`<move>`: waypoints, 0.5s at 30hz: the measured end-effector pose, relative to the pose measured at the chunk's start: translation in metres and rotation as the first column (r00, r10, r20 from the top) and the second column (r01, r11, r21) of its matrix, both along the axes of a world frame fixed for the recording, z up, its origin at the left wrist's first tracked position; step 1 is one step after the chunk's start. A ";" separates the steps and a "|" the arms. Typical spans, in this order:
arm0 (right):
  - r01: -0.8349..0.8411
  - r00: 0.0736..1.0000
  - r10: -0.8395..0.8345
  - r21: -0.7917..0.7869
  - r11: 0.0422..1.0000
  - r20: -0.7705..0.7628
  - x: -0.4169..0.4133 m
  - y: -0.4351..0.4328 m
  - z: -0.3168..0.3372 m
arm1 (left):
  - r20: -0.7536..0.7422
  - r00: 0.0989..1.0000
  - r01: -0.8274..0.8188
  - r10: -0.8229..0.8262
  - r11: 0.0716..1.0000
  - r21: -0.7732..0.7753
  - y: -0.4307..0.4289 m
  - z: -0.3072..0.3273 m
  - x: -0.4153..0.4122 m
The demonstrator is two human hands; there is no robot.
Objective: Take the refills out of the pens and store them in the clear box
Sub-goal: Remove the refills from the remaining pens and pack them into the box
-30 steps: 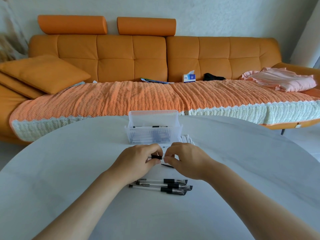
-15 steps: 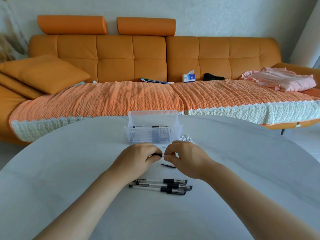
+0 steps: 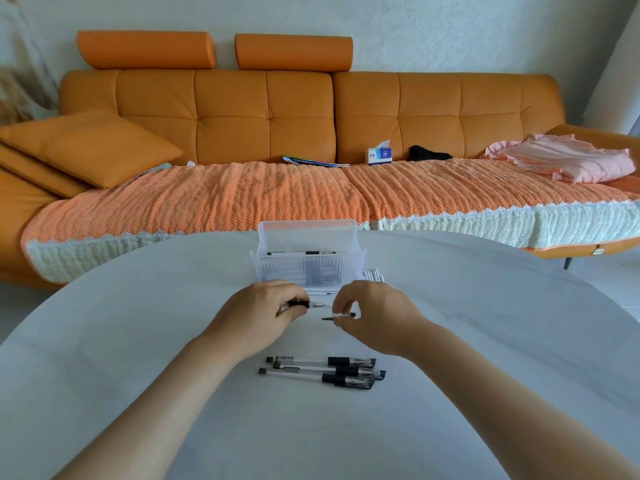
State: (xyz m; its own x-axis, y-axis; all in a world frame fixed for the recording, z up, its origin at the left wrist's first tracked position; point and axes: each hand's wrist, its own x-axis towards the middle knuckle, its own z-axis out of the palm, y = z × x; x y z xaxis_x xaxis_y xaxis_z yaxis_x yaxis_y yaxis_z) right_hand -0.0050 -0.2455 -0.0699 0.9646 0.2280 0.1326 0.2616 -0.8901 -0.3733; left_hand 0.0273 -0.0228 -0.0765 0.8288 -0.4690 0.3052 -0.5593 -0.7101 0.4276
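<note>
Head view. The left hand (image 3: 256, 317) curls its fingers round a pen (image 3: 300, 303) at the black grip, with the tip pointing right. Just beside it, the right hand (image 3: 377, 317) pinches a small part (image 3: 338, 316) between thumb and forefinger; it is too small to identify. Both hands hover over the white table (image 3: 138, 341), directly in front of the clear box (image 3: 308, 271), which partly hides its near wall. The box stands open with its lid (image 3: 308, 232) upright behind, and a thin dark-tipped stick (image 3: 301, 252) lies across it. White sticks (image 3: 372, 275) lie beside the box's right end. Three pens (image 3: 322, 370) lie side by side nearer the person. Behind the table stands an orange sofa (image 3: 433, 109) bearing a tissue box (image 3: 379, 155) and a pink cloth (image 3: 568, 161).
</note>
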 end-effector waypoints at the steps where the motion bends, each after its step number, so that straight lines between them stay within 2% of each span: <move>1: 0.024 1.000 -0.024 0.029 0.999 0.007 0.000 -0.001 0.001 | 0.000 1.000 0.000 0.000 1.000 -0.002 0.000 0.000 0.000; 8: 0.041 0.999 -0.043 0.082 0.996 0.023 -0.003 0.000 0.000 | 0.020 1.000 0.021 -0.022 1.000 0.006 -0.003 -0.001 -0.001; 15: -0.037 0.999 0.034 0.128 0.991 0.026 -0.005 0.006 0.003 | 0.000 0.997 0.074 -0.074 0.997 -0.013 -0.011 -0.002 -0.007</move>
State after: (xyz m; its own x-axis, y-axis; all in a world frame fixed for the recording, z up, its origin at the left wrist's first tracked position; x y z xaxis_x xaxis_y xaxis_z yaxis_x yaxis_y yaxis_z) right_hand -0.0095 -0.2395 -0.0671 0.9526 0.2414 0.1853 0.3020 -0.8250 -0.4776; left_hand 0.0205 -0.0337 -0.0781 0.7923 -0.5247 0.3113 -0.6096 -0.6614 0.4368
